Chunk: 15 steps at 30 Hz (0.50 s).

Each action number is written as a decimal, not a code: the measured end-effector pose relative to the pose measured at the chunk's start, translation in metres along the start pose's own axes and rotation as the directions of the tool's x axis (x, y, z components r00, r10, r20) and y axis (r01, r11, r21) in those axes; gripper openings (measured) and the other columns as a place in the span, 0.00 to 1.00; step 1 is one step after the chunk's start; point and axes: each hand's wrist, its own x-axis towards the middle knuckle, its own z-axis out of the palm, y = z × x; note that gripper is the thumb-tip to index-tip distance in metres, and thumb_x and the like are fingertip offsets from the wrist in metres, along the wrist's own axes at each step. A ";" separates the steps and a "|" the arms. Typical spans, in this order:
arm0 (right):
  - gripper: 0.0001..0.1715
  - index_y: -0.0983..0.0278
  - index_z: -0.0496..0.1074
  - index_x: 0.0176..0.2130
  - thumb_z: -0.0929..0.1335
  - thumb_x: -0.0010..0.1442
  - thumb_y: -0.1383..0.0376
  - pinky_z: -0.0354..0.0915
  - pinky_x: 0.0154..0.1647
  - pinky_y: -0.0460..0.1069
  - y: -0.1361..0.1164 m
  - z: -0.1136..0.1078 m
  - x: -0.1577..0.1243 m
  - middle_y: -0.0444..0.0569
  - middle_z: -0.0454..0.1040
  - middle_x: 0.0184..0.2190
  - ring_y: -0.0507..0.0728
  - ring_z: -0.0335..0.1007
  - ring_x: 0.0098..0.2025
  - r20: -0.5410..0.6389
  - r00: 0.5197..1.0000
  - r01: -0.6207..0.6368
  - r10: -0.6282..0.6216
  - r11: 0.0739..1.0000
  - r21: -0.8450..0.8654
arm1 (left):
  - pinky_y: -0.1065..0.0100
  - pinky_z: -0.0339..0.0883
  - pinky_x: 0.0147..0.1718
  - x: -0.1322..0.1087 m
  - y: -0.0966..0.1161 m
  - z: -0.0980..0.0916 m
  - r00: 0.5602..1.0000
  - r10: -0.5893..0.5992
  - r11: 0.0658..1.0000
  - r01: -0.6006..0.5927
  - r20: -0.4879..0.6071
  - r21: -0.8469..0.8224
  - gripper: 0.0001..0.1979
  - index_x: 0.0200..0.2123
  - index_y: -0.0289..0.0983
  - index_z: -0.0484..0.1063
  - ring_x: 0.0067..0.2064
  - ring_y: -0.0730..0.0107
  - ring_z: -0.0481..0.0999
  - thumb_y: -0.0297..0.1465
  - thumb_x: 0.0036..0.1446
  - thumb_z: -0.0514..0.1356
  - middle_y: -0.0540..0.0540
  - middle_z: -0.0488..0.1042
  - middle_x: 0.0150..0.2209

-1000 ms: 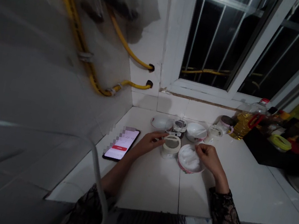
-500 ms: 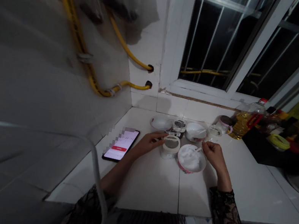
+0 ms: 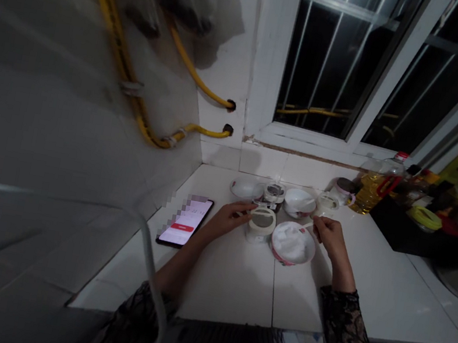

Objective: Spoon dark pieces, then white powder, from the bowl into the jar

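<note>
The right hand pinches a slim pale utensil at the rim of a bowl of white powder. The left hand is at the top of a pale jar; a lit phone lies on the counter.

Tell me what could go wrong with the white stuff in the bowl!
The right hand pinches a small white utensil near the rim of the front bowl, so some of the white stuff might spill onto the counter.

The left hand is right at the jar, so a bump could tip it or push it into the bowl.

The phone lies beside the left forearm, so it might get knocked.
</note>
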 end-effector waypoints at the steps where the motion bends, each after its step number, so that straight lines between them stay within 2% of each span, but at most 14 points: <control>1: 0.29 0.61 0.62 0.14 0.67 0.50 0.43 0.49 0.17 0.46 0.000 0.000 0.000 0.41 0.58 0.09 0.48 0.51 0.14 0.001 1.000 -0.008 0.008 1.000 0.019 | 0.67 0.72 0.38 0.000 0.000 0.000 1.000 0.001 1.000 -0.001 0.000 0.004 0.24 0.50 0.37 0.78 0.46 0.60 0.79 0.46 0.55 0.61 0.41 0.78 0.51; 5: 0.29 0.62 0.63 0.14 0.68 0.48 0.43 0.50 0.16 0.46 -0.005 0.004 -0.001 0.41 0.60 0.10 0.48 0.51 0.14 0.015 1.000 -0.029 0.027 0.993 0.116 | 0.68 0.72 0.37 0.000 0.001 0.000 1.000 0.014 1.000 -0.014 -0.008 0.013 0.22 0.50 0.38 0.78 0.46 0.60 0.79 0.43 0.56 0.61 0.42 0.78 0.51; 10: 0.31 0.62 0.66 0.16 0.68 0.47 0.40 0.49 0.16 0.46 -0.016 0.020 -0.005 0.41 0.60 0.11 0.48 0.50 0.14 0.010 1.000 0.000 -0.002 0.984 0.180 | 0.68 0.72 0.36 0.000 0.004 -0.001 1.000 0.025 0.999 -0.025 -0.002 0.026 0.20 0.50 0.38 0.78 0.45 0.61 0.79 0.40 0.56 0.60 0.42 0.78 0.51; 13: 0.32 0.62 0.66 0.19 0.66 0.51 0.38 0.50 0.17 0.46 -0.022 0.032 -0.011 0.40 0.60 0.11 0.48 0.51 0.14 -0.040 0.997 0.075 -0.069 0.985 0.158 | 0.68 0.72 0.35 0.000 0.004 -0.001 1.000 0.028 0.999 -0.028 -0.006 0.024 0.21 0.50 0.37 0.78 0.45 0.60 0.79 0.40 0.56 0.60 0.41 0.78 0.51; 15: 0.32 0.62 0.67 0.20 0.64 0.57 0.40 0.52 0.18 0.47 -0.024 0.039 -0.016 0.41 0.61 0.13 0.50 0.54 0.16 -0.107 0.978 0.187 -0.179 0.980 0.066 | 0.68 0.72 0.36 0.000 0.004 -0.001 1.000 0.029 0.999 -0.029 -0.007 0.021 0.21 0.50 0.37 0.78 0.46 0.60 0.78 0.40 0.56 0.60 0.40 0.78 0.52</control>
